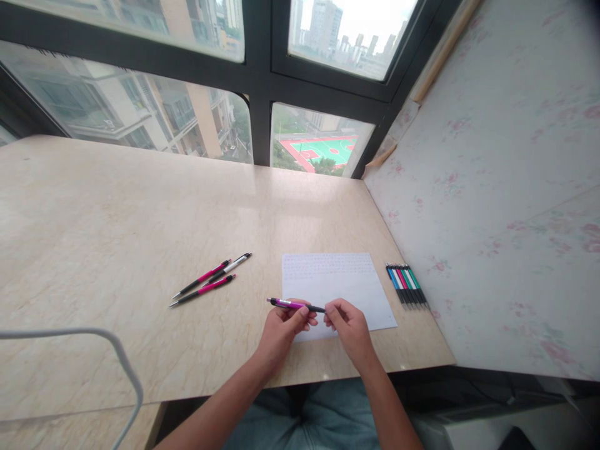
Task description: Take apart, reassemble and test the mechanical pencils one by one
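A purple and black pen (291,304) is held level above the near part of a sheet of paper (335,284). My left hand (280,326) is closed round its barrel, with the thumb on top. The fingers of my right hand (349,326) pinch the black tip end, so the point itself is hidden. Lines of small handwriting run across the upper part of the sheet. Both hands are over the lower edge of the paper.
To the left lie three pens, two pink (202,292) and one silver (233,265). Several pens (405,286) form a neat row right of the paper, beside the wallpapered wall (506,187). A grey cable (117,347) loops at the near left. Windows (323,137) close off the back.
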{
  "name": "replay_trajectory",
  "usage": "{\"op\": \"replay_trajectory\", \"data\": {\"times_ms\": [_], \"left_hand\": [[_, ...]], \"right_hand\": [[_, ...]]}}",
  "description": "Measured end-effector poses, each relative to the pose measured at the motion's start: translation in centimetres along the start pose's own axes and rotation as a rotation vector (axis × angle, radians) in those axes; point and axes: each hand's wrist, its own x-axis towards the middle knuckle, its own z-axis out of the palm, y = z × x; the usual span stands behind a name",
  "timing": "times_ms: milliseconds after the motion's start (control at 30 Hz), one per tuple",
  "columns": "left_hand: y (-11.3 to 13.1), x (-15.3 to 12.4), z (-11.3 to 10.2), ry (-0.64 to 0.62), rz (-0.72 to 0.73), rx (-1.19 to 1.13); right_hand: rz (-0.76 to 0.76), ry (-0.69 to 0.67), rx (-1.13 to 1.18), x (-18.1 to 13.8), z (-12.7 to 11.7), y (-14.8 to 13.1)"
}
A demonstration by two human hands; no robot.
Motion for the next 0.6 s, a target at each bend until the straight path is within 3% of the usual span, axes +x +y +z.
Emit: {"op": "replay_trajectory", "data": {"times_ms": [233, 600], "left_hand": [[0.15, 0.02, 0.15, 0.024, -0.002, -0.028], [0.22, 0.05, 0.03, 0.054, -0.035, -0.052]], "right_hand": [[-0.091, 0.044, -0.019, 0.11, -0.28, 0.22], [-0.034, 0.108, -0.002, 0.14, -0.58, 0.31]]}}
